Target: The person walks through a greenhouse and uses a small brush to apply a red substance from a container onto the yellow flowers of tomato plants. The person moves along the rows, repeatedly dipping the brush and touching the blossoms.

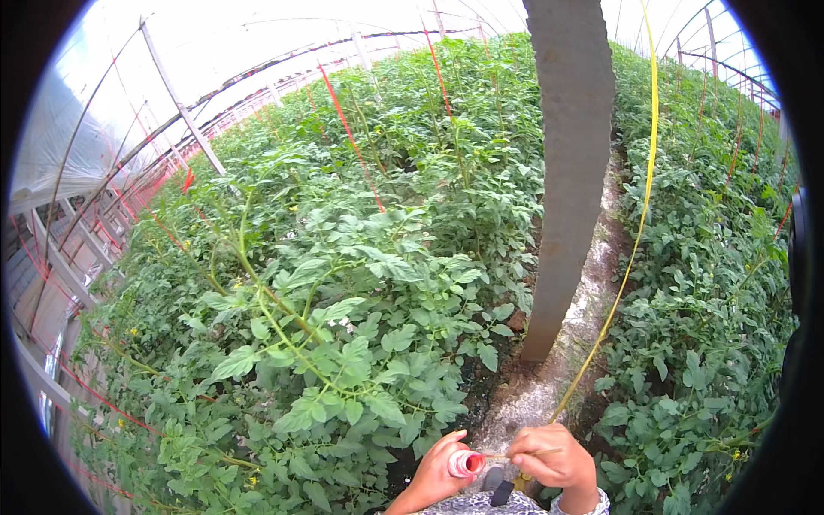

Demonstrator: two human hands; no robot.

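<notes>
My left hand is wrapped around a small bottle with a white rim and red inside its mouth. The bottle's open mouth is tilted toward my right hand. Pinched in the fingers of my right hand is a thin stick, perhaps a brush. Its far end reaches the bottle's mouth; whether the tip sits inside is too small to tell. Leafy tomato plants rise just beyond my left hand.
A grey post stands ahead on the pale soil path. A yellow strap hangs down past my right hand. More tomato plants line the right side. Red strings run up through the rows under the greenhouse frame.
</notes>
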